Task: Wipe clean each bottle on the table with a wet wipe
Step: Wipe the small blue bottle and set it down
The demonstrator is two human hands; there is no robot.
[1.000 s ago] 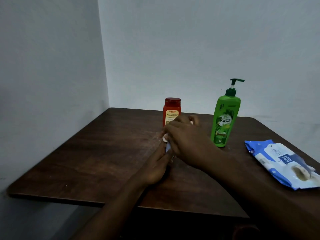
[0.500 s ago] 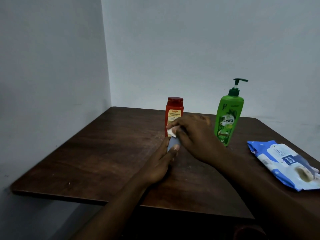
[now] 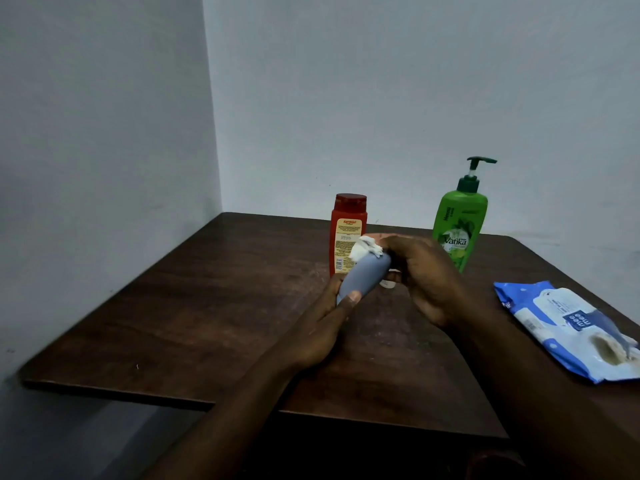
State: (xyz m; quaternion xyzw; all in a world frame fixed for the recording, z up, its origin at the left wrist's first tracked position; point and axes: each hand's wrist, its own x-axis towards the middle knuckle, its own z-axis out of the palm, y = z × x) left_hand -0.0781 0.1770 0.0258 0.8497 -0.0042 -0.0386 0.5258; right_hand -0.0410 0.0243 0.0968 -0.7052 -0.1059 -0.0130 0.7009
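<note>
Hiding grey bottle's (image 3: 363,277) cap: right hand (image 3: 429,278)

- We saw a dark brown wooden table (image 3: 214,306) set into a room corner.
- We noted two plain pale grey-blue walls (image 3: 381,98) meeting in a vertical seam behind the table's far left edge.
- We found the light dim and even.

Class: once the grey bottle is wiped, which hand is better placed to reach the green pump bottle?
Probably the right hand: it holds the wipe and is nearer the green pump bottle.
</note>
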